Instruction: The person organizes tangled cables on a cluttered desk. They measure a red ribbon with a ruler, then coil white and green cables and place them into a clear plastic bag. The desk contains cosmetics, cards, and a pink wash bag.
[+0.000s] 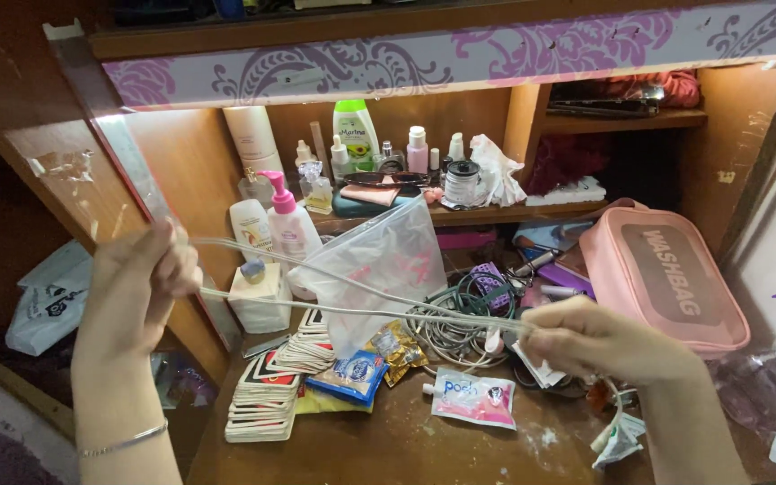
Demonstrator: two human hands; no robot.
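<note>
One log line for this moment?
left hand: grips white cable | right hand: grips cable's other end | cable: stretched over cluttered wooden desk

- Hands in view: 2, left hand and right hand.
- White cable: 1, doubled into 2 strands between the hands.
- Clear plastic bag: 1.
- Pink wash bag: 1.
- Pump bottle with pink top: 1.
- Green-capped bottle on the shelf: 1.
- Small bottles beside it: several; exact count cannot be told.
- Stacks of cards: about 3 stacks; cards per stack not countable.
- Blue sachet: 1.
- Gold sachet: 1.
- Pink-and-white sachet: 1.
- Coiled cable bundle: 1 tangle; separate cords not distinguishable.
- Bracelet on left wrist: 1.
</note>
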